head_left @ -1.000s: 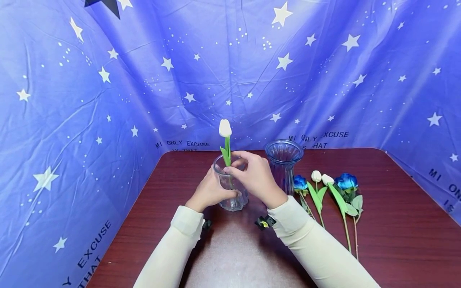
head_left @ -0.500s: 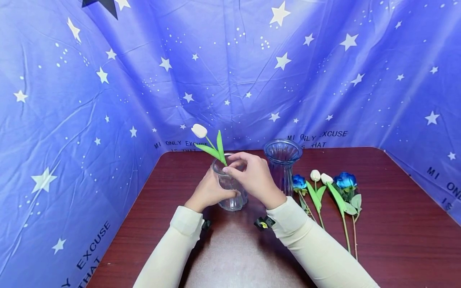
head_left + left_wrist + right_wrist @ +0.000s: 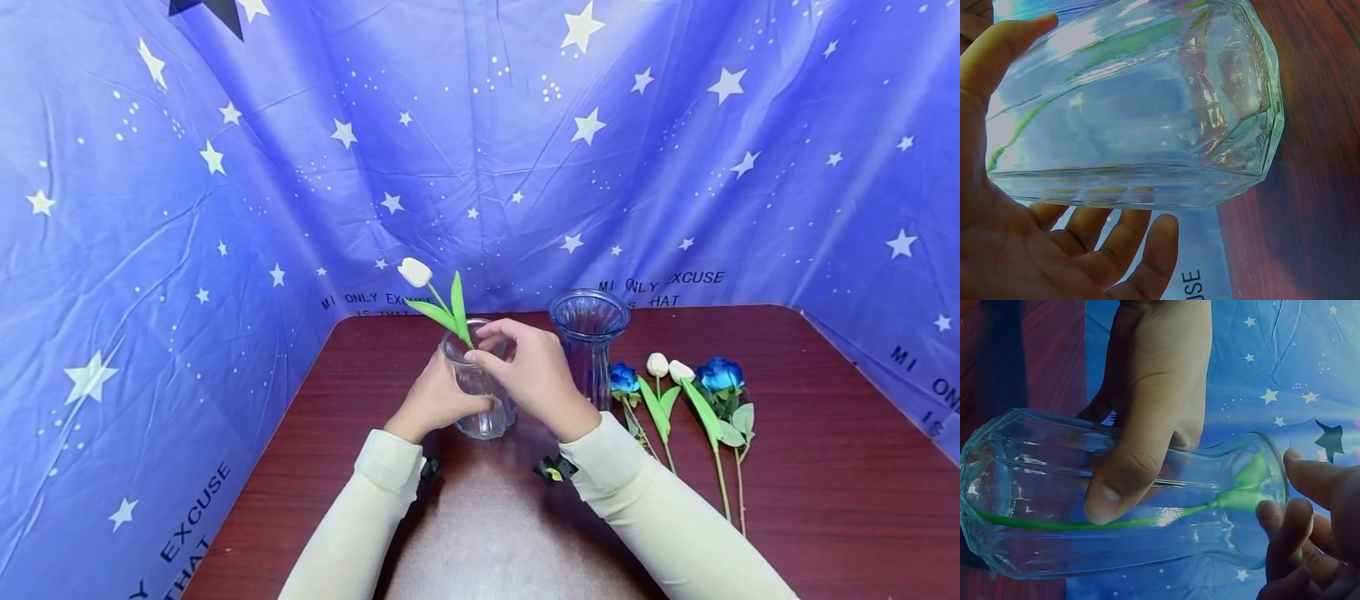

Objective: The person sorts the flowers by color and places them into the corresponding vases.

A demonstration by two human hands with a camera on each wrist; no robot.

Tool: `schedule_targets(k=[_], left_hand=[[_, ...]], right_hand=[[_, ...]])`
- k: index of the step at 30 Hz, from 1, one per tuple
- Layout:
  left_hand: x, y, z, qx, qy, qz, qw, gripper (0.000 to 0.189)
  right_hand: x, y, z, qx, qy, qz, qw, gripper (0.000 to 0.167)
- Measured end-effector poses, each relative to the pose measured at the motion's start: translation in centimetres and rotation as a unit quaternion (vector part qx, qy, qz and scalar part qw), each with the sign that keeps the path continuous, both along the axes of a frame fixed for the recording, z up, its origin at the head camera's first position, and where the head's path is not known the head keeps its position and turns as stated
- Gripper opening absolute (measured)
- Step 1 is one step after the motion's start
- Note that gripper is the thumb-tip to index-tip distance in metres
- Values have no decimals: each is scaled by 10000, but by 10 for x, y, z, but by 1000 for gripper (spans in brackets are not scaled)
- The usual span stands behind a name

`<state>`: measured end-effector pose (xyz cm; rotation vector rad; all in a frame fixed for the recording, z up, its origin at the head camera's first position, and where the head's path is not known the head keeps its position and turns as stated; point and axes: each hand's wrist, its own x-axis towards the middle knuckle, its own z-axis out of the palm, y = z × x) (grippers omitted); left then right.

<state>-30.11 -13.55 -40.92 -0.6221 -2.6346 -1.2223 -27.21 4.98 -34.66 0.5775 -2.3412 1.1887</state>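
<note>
A clear glass vase (image 3: 486, 417) stands upright on the table, and my left hand (image 3: 438, 398) grips its side. In the left wrist view, the thumb is on one side of the vase (image 3: 1129, 119) and the fingers are on the other. One white tulip (image 3: 415, 272) leans left over the rim. Its green stem (image 3: 1072, 524) runs down inside the glass, as the right wrist view shows. My right hand (image 3: 536, 367) is at the vase's rim, thumb and fingers spread apart and loosely bent, with the tulip's stem not visibly pinched.
A blue glass vase (image 3: 590, 333) stands just right of my right hand. Right of it on the table (image 3: 840, 433) lie two white tulips (image 3: 657, 365) and two blue flowers (image 3: 722, 377). Starry blue cloth (image 3: 480, 167) hangs behind the table and along both sides.
The tulip stood upright a second ago and has since tipped left against the rim, its leaves spread. My right hand has let go of it; the left hand and vase have stayed put.
</note>
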Motion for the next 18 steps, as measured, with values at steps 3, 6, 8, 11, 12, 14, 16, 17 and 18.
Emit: schedule_targets(k=[3,6,8,11,12,14,16,17,18], left_hand=[[0,0,1,103,-10,-4,9999,108],[1,0,2,232,28,-47,9997,105],[1,-1,3,239,12,-14,9997,104],[1,-1,2,191,-90,74,9997,105],[1,-1,2,184,-120,98,9997,106],[2,-1,2,186,-182,135,9996,106],[2,0,2,198,-162,91,9996,105],[2,0,2,215,-137,48,9997,104],[2,1,1,217,-103,19,9997,103]], right_hand=[[3,3,1,8,78,13,10000,30],[8,6,3,46,150,-14,9999,31],[11,8,5,88,188,-30,9998,31],[15,11,7,153,222,-59,9996,30],[17,12,8,176,230,-70,9996,30],[20,15,8,193,235,-74,9995,29],[24,18,8,203,216,-51,9995,29],[26,19,8,204,194,-29,9996,28],[28,21,8,209,169,-4,9996,28]])
